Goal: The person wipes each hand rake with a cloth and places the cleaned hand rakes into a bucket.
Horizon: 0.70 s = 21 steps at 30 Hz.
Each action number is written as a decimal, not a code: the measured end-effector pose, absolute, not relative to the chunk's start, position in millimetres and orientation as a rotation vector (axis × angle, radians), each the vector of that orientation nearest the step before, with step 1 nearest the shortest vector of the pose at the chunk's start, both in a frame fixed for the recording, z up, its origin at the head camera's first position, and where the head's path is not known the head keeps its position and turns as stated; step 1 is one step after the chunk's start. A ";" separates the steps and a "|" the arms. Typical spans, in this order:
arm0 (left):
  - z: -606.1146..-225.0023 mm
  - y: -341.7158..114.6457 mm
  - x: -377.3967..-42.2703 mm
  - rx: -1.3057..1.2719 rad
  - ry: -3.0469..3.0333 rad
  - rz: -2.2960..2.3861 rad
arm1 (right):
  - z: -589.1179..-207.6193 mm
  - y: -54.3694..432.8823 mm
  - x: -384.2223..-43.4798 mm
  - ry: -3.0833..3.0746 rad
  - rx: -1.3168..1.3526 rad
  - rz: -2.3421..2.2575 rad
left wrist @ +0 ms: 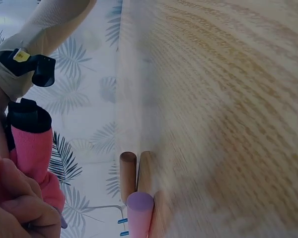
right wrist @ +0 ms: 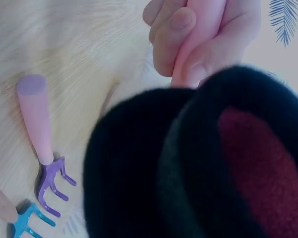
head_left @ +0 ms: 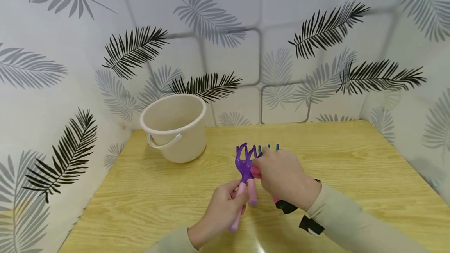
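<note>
Left hand (head_left: 222, 209) grips handle (head_left: 236, 220) of purple fork (head_left: 243, 166); right hand (head_left: 283, 173) grips pink cloth (left wrist: 32, 153) at fork. Purple rake (right wrist: 36, 119), blue rake (right wrist: 25, 222) near right hand; bucket (head_left: 186, 141) beyond left hand.

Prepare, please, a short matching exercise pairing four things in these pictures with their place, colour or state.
Things:
1. Bucket
2. Purple-headed garden fork
3. Blue-tined hand rake
4. Black-trimmed pink cloth

Places, colours or states:
A. Held in the right hand
B. Has a brown handle
C. Stands at the back left of the table in the head view
D. Gripped by its pink handle in the left hand

Right pairs: 1-C, 2-D, 3-B, 4-A
</note>
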<state>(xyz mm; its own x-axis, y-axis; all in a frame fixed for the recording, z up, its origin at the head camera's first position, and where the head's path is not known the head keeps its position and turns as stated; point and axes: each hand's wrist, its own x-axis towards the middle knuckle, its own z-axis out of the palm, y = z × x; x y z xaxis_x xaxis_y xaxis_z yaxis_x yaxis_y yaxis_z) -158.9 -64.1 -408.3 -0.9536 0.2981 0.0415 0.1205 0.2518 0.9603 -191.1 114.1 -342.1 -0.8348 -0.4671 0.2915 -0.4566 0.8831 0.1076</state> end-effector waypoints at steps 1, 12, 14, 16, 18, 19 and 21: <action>-408.7 -63.7 -158.4 0.404 2.359 1.791 | -342.0 113.5 -192.2 -2.732 0.690 -0.036; -405.1 -59.0 -153.2 0.403 2.319 1.754 | -346.2 108.3 -203.1 -2.560 0.568 -0.075; -405.6 -59.5 -153.2 0.393 2.331 1.759 | -347.1 107.3 -201.9 -2.541 0.584 -0.093; -406.4 -59.7 -153.9 0.379 2.336 1.776 | -346.0 106.9 -199.8 -2.564 0.621 -0.097; -407.2 -60.2 -155.8 0.347 2.325 1.807 | -343.5 107.2 -196.1 -2.600 0.681 -0.074; -407.4 -60.7 -156.8 0.332 2.314 1.824 | -342.2 107.6 -193.7 -2.616 0.714 -0.060; -407.4 -61.6 -158.5 0.303 2.293 1.860 | -340.1 108.4 -190.4 -2.650 0.775 -0.032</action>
<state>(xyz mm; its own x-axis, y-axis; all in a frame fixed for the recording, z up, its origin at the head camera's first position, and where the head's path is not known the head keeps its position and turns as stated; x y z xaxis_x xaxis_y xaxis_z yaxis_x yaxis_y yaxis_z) -158.5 -61.6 -407.4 -0.9642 0.2650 -0.0068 0.0481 0.1999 0.9786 -190.4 108.4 -340.1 -0.7767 -0.5237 0.3500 -0.5151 0.8479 0.1255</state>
